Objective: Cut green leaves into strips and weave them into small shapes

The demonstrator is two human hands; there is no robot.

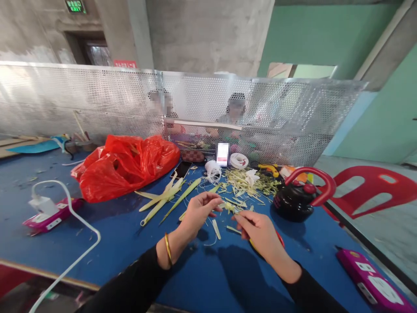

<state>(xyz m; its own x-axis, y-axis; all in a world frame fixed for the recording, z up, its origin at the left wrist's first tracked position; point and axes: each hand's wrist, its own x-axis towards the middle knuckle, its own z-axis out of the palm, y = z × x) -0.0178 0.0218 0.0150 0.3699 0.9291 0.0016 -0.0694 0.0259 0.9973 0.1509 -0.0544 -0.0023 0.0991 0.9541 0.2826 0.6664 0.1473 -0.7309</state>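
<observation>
My left hand (200, 212), with a gold bangle at the wrist, is closed in a pinch at the left end of a small pale yellow-green plant piece (229, 206). At the piece's right end, the thumb and fingers of my right hand (259, 230) are pinched together. Red and yellow handles (256, 248) show beside and below my right hand; whether it holds them is hidden. Under the hands lie a short pale strip (216, 229) and thin white thread. Long pale leaf strips (163, 198) lie to the left. Beyond the hands is a heap of plant scraps (260, 184).
A red plastic bag (127, 167) and a purple power strip (54, 215) with a white cable are at left. At right stand a black kettle (293, 202), another purple strip (373, 278) and a red chair (374, 189). A thread spool (213, 169) and perforated metal screen (202, 95) are ahead.
</observation>
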